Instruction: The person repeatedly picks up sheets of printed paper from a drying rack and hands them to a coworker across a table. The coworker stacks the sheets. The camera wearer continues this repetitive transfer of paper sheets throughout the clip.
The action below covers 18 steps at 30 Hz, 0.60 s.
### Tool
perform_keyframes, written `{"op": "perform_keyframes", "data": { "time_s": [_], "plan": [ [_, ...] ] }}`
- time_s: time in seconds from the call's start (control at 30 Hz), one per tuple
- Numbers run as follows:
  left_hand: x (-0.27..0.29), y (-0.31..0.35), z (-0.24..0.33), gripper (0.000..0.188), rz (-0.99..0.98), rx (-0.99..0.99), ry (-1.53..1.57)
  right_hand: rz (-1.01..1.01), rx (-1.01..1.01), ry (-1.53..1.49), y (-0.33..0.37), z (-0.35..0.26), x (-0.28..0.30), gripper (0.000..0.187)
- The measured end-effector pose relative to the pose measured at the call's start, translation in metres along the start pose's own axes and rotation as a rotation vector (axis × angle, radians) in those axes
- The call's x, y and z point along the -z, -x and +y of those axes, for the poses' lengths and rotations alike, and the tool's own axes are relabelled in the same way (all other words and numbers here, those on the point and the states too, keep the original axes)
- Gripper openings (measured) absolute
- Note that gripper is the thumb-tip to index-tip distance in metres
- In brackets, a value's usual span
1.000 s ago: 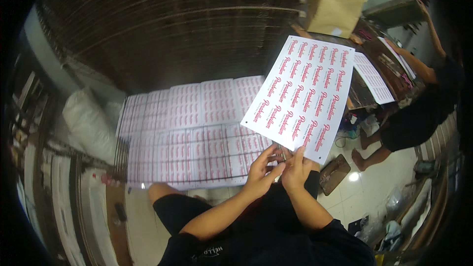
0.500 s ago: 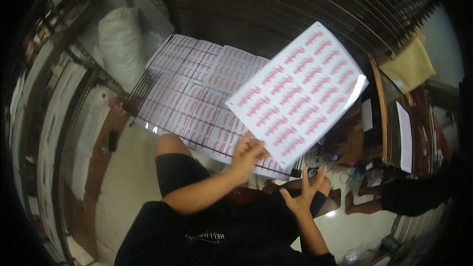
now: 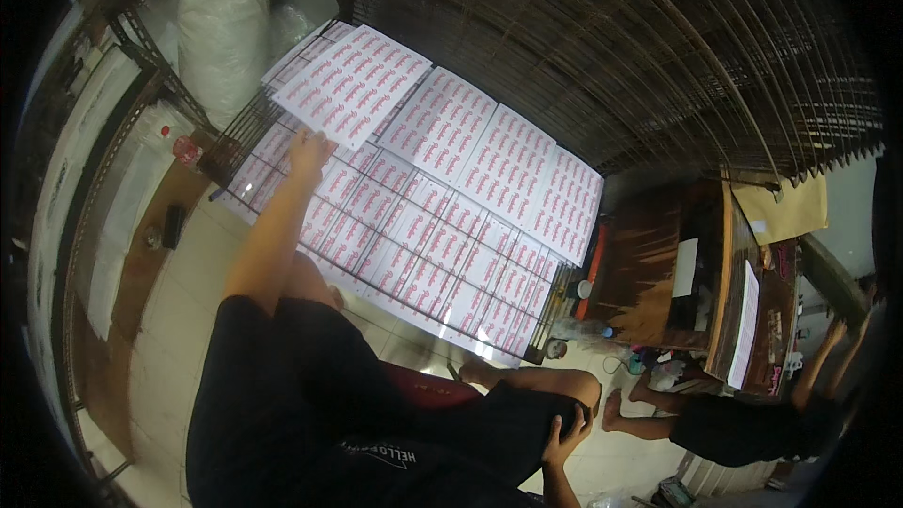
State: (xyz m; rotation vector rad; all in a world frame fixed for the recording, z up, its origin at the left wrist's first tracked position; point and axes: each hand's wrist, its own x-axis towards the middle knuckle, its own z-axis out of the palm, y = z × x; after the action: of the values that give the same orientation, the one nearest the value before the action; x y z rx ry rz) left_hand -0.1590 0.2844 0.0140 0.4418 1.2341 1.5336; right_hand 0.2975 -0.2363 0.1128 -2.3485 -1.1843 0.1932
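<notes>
A white printed sheet [image 3: 355,85] with rows of red print lies at the far left of the wire drying rack [image 3: 376,293]. My left hand [image 3: 308,152] pinches its near corner between the fingers. Beside that sheet, more printed sheets [image 3: 437,124] rest in a row along the rack's far side. Under the wires, on the level below, show further sheets with the same red print. My right hand [image 3: 562,437] lies on my leg by the knee, fingers apart and holding nothing.
Stacked wire shelves [image 3: 602,47] rise tilted behind the rack. A large white plastic sack [image 3: 226,33] stands at the far left, with a plastic bottle [image 3: 184,146] nearby. To the right are a wooden cabinet [image 3: 635,273] and a co-worker's legs [image 3: 649,404].
My left hand has carried the sheet from the right over to the rack's far left and lowered it onto the wires. My right hand has dropped from mid-air to my leg.
</notes>
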Motion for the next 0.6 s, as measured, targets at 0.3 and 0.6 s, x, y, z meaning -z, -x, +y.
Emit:
{"op": "perform_keyframes", "data": {
  "time_s": [0.3,0.6],
  "plan": [
    [-0.030,-0.085,-0.044,0.030,0.136,-0.081,-0.205,-0.077,0.037,0.093,-0.015,-0.002,0.000,0.055],
    [-0.024,-0.132,-0.099,0.035,0.116,-0.222,-0.388,-0.102,0.003,0.178,-0.023,-0.005,-0.004,0.052]
  ]
}}
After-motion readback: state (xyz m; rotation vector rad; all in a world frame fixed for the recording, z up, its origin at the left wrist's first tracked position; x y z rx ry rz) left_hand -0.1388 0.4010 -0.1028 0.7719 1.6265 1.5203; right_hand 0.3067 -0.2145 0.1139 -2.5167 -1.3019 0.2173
